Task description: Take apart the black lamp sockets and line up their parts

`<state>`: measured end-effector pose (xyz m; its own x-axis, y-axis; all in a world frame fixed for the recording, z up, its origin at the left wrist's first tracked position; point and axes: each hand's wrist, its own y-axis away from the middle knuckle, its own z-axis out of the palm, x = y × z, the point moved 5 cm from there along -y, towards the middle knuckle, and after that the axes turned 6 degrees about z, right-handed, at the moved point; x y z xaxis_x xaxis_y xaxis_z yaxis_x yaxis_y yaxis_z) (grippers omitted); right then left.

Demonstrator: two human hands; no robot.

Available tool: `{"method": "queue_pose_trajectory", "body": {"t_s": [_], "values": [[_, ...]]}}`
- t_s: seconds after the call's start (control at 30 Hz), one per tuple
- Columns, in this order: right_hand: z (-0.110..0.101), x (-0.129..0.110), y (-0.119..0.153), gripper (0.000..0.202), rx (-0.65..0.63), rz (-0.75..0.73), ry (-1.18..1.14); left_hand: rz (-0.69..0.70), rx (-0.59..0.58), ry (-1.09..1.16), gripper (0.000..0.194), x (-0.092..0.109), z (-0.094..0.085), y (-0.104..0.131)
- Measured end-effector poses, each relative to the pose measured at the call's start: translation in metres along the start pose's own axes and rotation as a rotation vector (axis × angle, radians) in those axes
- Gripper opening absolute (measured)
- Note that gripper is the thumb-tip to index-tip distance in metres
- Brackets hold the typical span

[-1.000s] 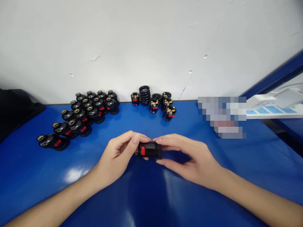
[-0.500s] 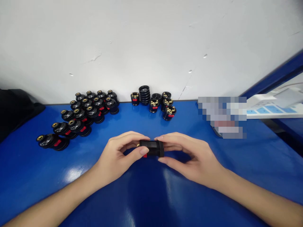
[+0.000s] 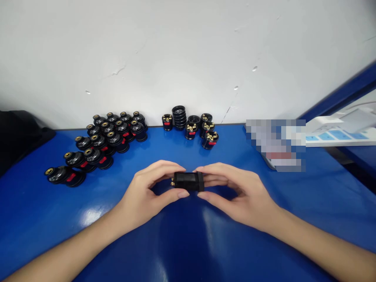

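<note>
A black cylindrical socket part [image 3: 188, 181] lies sideways between my two hands, above the blue tabletop, with brass contacts at its left end. My left hand [image 3: 155, 188] grips its left portion, thumb along the lower side and fingers over the top. On the ringed right end, my right hand [image 3: 235, 190] closes its thumb and fingertips. The red piece on this part is not visible now.
Several black domed sockets [image 3: 98, 158] stand in rows at the left. Against the wall are open socket bodies [image 3: 210, 140] and a ribbed black sleeve [image 3: 179, 118]. A pixelated object [image 3: 276, 145] lies at the right; dark cloth [image 3: 20, 137] is far left.
The held part has turned about its long axis, so its red piece has gone out of sight. My left thumb has slid slightly right and down.
</note>
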<state>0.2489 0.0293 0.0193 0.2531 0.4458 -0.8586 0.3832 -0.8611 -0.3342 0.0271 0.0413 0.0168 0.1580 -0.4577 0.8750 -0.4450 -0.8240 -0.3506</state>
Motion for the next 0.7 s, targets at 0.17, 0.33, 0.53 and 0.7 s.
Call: {"method": "queue_pose_trajectory", "body": {"t_s": [0.17, 0.33, 0.53, 0.7], "values": [[-0.0005, -0.0005, 0.0006, 0.045, 0.01, 0.003, -0.003, 0.036, 0.003, -0.014, 0.036, 0.0027, 0.0006, 0.0011], [0.0001, -0.0024, 0.001, 0.046, 0.006, 0.006, 0.002, -0.024, 0.025, 0.23, 0.041, -0.0022, 0.0051, 0.0036], [0.0013, -0.0028, -0.0001, 0.044, -0.007, 0.026, 0.0, 0.012, 0.092, 0.216, 0.019, 0.0033, 0.0011, 0.0019], [0.0004, -0.0006, 0.0007, 0.045, -0.006, 0.053, -0.017, -0.004, 0.115, 0.213, 0.048, -0.0009, 0.0027, 0.0049]]}}
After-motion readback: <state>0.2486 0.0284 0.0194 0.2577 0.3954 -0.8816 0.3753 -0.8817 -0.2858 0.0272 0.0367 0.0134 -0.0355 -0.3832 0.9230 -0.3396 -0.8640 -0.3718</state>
